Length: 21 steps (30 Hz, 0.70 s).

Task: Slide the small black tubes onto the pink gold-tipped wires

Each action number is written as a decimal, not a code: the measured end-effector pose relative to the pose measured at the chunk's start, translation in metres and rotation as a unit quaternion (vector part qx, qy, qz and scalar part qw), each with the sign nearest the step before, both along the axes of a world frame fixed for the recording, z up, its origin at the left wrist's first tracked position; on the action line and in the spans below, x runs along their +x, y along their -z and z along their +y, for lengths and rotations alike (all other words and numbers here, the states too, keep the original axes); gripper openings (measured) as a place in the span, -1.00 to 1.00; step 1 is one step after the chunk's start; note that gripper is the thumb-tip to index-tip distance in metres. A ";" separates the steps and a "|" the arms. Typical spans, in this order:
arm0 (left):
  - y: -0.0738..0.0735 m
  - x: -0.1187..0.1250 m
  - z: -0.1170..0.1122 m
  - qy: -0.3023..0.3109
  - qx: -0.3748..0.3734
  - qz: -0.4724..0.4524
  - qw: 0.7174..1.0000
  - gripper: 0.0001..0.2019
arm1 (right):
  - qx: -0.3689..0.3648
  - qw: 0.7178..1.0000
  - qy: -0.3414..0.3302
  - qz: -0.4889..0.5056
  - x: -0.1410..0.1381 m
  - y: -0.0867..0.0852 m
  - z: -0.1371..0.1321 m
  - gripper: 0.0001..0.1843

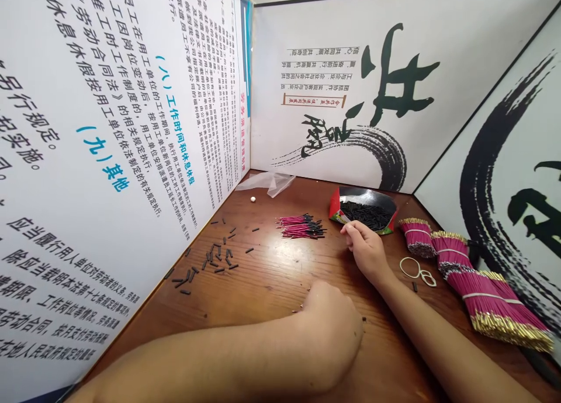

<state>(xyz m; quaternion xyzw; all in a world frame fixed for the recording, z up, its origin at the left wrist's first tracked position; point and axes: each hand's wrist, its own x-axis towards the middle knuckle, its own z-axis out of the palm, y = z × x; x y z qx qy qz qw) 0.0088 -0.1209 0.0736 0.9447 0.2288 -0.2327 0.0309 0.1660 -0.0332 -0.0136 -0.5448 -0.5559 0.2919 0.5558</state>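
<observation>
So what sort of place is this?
Probably a small hand-assembly station: a brown wooden tabletop walled in by white printed panels, with banded bundles of magenta wires with gold-coloured tips and an open red-sided container full of short black stick-like pieces.

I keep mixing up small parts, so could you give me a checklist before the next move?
1. Box stocked: ok, many black pieces inside.
2. Right hand close to the box: ok, at its near side; contact cannot be told.
3. Magenta bundles banded: ok, pale bands around them.
4. Small magenta-and-black pile apart from scattered pieces: ok.
5. Scattered pieces gathered: not ok, strewn over the left of the tabletop.
6. Left hand's hold: cannot tell, grip hidden.
</observation>
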 end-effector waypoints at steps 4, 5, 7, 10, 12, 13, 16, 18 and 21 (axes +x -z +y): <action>0.000 0.001 -0.002 -0.004 0.000 0.005 1.000 -0.58 | 0.008 1.000 0.000 -0.003 0.000 -0.001 0.000 -0.67; 0.001 0.002 -0.001 0.000 0.002 0.002 1.000 -0.57 | 0.009 1.000 0.000 -0.004 0.000 -0.001 0.000 -0.67; 0.005 0.002 0.002 0.010 0.002 -0.001 1.000 -0.56 | 0.006 1.000 0.000 -0.006 0.000 0.000 0.000 -0.67; 0.010 0.003 0.007 0.008 -0.002 -0.005 1.000 -0.57 | 0.003 1.000 0.000 -0.008 0.000 0.000 0.000 -0.68; 0.014 0.003 0.011 0.000 -0.005 -0.006 1.000 -0.61 | 0.005 1.000 0.001 -0.010 0.000 0.000 0.000 -0.67; 0.015 0.004 0.012 -0.002 -0.004 -0.006 1.000 -0.63 | 0.005 1.000 0.001 -0.010 0.000 0.000 0.000 -0.67; 0.017 0.004 0.013 -0.003 0.004 -0.008 1.000 -0.66 | 0.006 1.000 0.003 -0.016 -0.001 -0.002 -0.001 -0.66; 0.017 0.003 0.011 0.001 0.008 -0.011 1.000 -0.66 | 0.005 1.000 0.005 -0.019 -0.001 -0.002 -0.001 -0.66; 0.014 0.000 0.006 0.009 0.010 -0.014 1.000 -0.65 | 0.004 1.000 0.004 -0.018 -0.001 -0.002 -0.001 -0.66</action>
